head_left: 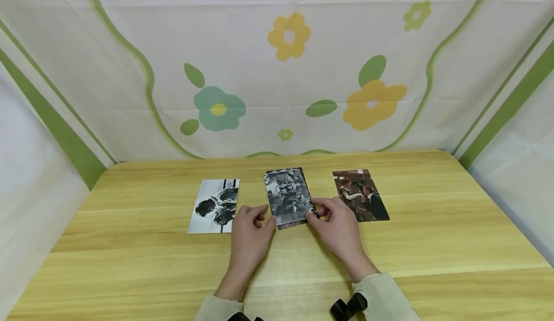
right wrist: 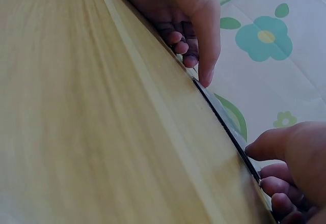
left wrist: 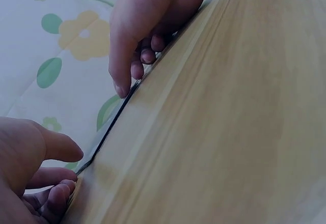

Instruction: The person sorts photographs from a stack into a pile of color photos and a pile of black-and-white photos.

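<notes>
A small stack of photo cards (head_left: 287, 193) lies on the table, its top card a black-and-white crowd scene. Edges of lower cards stick out at the top and bottom, slightly askew. My right hand (head_left: 339, 227) pinches the stack's lower right corner, thumb on the top card and fingers at the side edge. Beside the lower left edge is my left hand (head_left: 251, 237), its thumb and index fingertips right at the cards. In the left wrist view the left hand (left wrist: 30, 168) has a gap between thumb and index finger. The right wrist view shows the stack edge-on as a thin dark line.
A black-and-white photo card (head_left: 216, 205) of a bent figure lies to the left. On the right lies a colour photo card (head_left: 361, 196) with two people. The wooden table (head_left: 143, 273) meets a white flowered cloth (head_left: 259, 80) at the back.
</notes>
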The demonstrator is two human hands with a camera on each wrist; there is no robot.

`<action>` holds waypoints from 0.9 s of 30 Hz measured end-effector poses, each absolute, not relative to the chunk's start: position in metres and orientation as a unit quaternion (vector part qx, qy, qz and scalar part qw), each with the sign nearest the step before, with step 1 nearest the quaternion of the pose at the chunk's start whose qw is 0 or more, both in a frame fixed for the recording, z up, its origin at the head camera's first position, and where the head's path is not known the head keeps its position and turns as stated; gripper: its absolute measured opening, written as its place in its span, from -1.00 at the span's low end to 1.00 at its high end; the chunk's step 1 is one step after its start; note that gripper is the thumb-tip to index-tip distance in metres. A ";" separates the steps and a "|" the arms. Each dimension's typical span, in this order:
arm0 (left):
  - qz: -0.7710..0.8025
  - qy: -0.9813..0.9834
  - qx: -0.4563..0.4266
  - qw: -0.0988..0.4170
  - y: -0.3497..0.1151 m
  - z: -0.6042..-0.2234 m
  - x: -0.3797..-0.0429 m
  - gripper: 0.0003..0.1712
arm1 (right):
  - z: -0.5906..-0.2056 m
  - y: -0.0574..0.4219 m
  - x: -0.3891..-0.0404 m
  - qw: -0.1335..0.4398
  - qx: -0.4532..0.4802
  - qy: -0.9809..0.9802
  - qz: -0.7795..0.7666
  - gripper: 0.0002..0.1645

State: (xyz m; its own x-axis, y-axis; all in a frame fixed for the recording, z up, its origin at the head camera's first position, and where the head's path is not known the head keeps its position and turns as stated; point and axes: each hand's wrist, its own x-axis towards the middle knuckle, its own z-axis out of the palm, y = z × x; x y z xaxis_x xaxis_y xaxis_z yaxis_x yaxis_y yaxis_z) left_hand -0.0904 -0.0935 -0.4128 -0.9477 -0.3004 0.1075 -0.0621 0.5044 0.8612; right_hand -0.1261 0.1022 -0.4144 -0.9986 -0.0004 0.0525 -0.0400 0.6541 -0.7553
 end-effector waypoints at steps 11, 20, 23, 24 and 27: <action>-0.471 -0.867 0.098 0.125 -0.094 -0.414 -0.091 -0.58 | -0.418 0.101 -0.128 0.024 0.015 -0.906 0.422 -0.58; -0.467 -0.871 0.097 0.118 -0.093 -0.414 -0.090 -0.57 | -0.416 0.102 -0.126 0.020 0.010 -0.906 0.422 -0.57; -0.467 -0.871 0.096 0.121 -0.092 -0.415 -0.090 -0.57 | -0.417 0.102 -0.126 0.019 0.011 -0.907 0.420 -0.55; -0.467 -0.871 0.095 0.124 -0.092 -0.415 -0.090 -0.56 | -0.417 0.102 -0.126 0.021 0.013 -0.908 0.419 -0.54; -0.466 -0.870 0.091 0.130 -0.093 -0.415 -0.090 -0.56 | -0.417 0.102 -0.127 0.024 0.018 -0.909 0.415 -0.53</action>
State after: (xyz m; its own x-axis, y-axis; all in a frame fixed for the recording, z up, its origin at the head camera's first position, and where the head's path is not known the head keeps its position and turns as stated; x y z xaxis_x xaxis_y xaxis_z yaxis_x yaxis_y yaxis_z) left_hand -0.0899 -0.0928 -0.4151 -0.9499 -0.2787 0.1415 -0.0364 0.5485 0.8353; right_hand -0.1274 0.1023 -0.4168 -0.9982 -0.0122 0.0594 -0.0529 0.6548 -0.7539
